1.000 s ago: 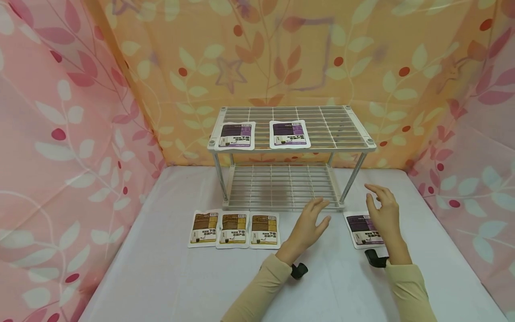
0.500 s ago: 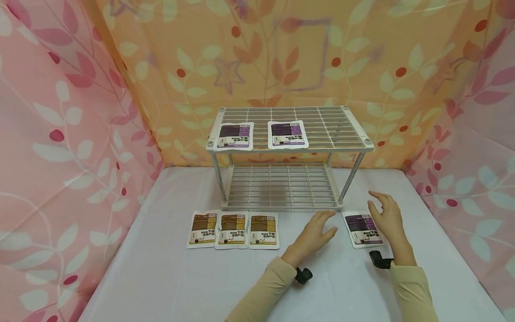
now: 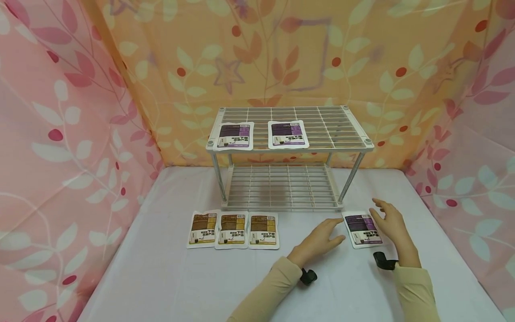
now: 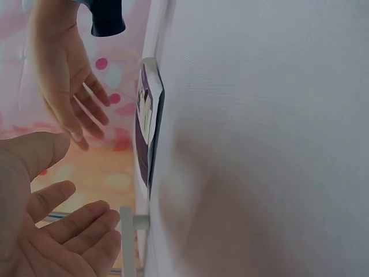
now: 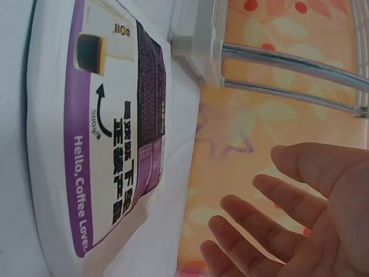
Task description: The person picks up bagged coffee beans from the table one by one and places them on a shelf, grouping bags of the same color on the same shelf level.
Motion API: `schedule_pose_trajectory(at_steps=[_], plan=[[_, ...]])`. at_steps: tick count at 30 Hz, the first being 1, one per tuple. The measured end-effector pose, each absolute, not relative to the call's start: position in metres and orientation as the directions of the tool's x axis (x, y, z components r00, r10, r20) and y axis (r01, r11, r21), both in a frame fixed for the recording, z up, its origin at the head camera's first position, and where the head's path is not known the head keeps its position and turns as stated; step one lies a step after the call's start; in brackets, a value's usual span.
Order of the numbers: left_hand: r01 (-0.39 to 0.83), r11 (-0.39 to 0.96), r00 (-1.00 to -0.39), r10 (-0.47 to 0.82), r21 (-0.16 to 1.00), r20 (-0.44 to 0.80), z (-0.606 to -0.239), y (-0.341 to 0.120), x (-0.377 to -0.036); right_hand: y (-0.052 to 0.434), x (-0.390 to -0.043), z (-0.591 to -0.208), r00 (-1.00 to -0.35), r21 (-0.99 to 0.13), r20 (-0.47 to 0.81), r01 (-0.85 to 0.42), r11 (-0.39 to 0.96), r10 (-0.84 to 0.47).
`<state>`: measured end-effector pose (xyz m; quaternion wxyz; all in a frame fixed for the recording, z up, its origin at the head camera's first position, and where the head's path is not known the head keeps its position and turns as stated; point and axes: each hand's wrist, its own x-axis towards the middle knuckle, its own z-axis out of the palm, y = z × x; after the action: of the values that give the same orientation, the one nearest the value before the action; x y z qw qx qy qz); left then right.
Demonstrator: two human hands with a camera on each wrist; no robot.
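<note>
Both hands, left (image 3: 319,237) and right (image 3: 389,222), hover relaxed and empty beside the purple coffee packet (image 3: 363,229), near the wire rack (image 3: 289,134) and three brown packets (image 3: 233,230).

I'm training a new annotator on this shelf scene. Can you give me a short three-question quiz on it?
1. How many purple packets lie on the top shelf of the rack?
2. True or false: the right hand grips the purple packet on the table.
3. The brown packets lie: A) on the lower shelf, B) on the table before the rack, C) under the left hand.

Key: 1. Two. 2. False; its open fingers are above the packet, gripping nothing. 3. B.
</note>
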<state>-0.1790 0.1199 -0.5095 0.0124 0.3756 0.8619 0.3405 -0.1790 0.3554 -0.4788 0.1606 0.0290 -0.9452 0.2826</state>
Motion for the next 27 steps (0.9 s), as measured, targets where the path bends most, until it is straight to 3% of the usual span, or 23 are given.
schedule_pose_trajectory(at_steps=[8,27], plan=[[0.651,0.511,-0.705,0.682,0.562,0.196,-0.515,0.129,-0.179,0.361,-0.176,-0.48,-0.996,-0.542,0.084,-0.018,0.84,0.032],[0.679,0.61,-0.706,0.695,0.408,0.135,-0.521,0.141,-0.179,0.373,-0.172,-0.486,-0.997,-0.504,-0.07,0.028,0.863,-0.009]])
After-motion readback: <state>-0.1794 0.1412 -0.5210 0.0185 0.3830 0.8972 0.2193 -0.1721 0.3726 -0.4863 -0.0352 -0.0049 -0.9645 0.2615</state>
